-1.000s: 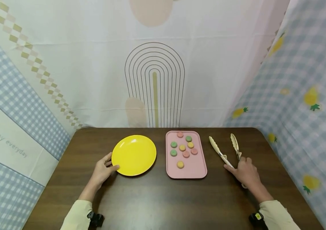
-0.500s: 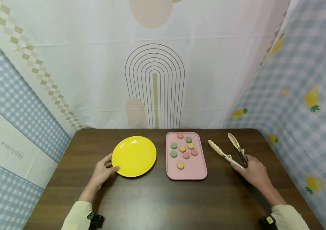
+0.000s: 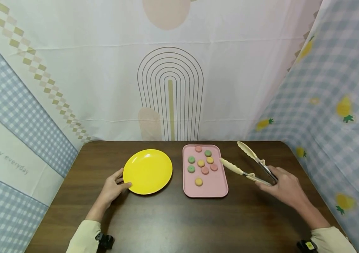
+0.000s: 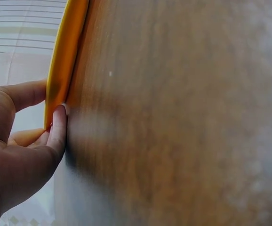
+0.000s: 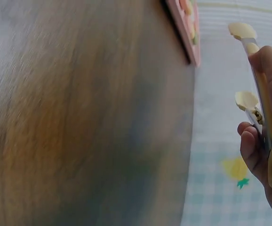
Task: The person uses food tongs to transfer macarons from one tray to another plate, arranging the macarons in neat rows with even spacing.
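Note:
A yellow plate [image 3: 148,171] lies on the left of the table, and the left hand [image 3: 112,189] pinches its left rim between thumb and fingers, as the left wrist view also shows at the plate's edge [image 4: 63,61]. The right hand [image 3: 285,186] grips cream-tipped metal tongs [image 3: 234,168], whose arms are spread apart and point up-left. One tong tip is beside the right edge of a pink tray [image 3: 211,188]. Several pink, green and yellow round pieces [image 3: 198,181] lie on the tray. In the right wrist view the fingers and thumb of the right hand [image 5: 268,122] wrap the tongs.
The dark wooden table [image 3: 167,221] ends at a back edge against a white patterned cloth [image 3: 113,88]. Blue checked cloth [image 3: 325,133] hangs along the right side, with more on the left.
The right hand has lifted the tongs and turned them, their tips swinging left towards the pink tray, while the hand itself moved a little right. The left hand and plate have stayed in place.

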`<state>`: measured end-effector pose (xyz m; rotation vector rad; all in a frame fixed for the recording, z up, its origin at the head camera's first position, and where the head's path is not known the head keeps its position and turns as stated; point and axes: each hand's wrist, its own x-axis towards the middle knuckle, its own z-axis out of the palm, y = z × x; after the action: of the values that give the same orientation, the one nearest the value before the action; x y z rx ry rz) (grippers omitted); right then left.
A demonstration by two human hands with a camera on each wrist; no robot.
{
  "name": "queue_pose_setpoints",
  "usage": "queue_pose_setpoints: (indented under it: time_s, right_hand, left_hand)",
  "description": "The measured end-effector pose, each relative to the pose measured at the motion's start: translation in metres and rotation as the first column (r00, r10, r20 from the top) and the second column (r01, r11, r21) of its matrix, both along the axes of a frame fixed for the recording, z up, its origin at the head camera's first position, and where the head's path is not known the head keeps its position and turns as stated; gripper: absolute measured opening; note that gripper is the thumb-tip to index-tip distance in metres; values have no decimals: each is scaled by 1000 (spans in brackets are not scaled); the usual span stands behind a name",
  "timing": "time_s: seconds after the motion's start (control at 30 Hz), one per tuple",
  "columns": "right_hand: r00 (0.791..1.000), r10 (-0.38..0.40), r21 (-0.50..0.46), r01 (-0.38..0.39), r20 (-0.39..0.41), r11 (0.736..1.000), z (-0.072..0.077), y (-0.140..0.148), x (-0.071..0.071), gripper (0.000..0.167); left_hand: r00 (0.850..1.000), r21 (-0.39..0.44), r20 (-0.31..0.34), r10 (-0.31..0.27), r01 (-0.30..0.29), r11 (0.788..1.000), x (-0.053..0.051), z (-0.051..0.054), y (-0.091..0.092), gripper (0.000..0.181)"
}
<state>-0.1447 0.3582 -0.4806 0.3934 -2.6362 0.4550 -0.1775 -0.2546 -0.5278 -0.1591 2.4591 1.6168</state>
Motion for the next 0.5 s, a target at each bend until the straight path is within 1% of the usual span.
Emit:
queue_pose_setpoints:
  time_s: [0.1,0.23,0.4,0.5]
  right_hand:
    - [998,53,13,-53,-34,999,4,-9,1,69]
    - [991,126,9,-125,-51,992,6,-18,3,65]
    - [969,236,13,-236,-68,972,6,-26,4,61]
    - [957,286,19,-286,-44,958,5,-31,3,58]
  left_hand:
    - [1000,-3,-2,-2,2,1000,0,0,-1,82]
    - [1000,-14,-5,-7,7,1000,0,0,-1,83]
    - [1000,-21,1,-7,7,1000,0,1,0,83]
    - [1000,-12,4,-4,4,1000,0,1,0,84]
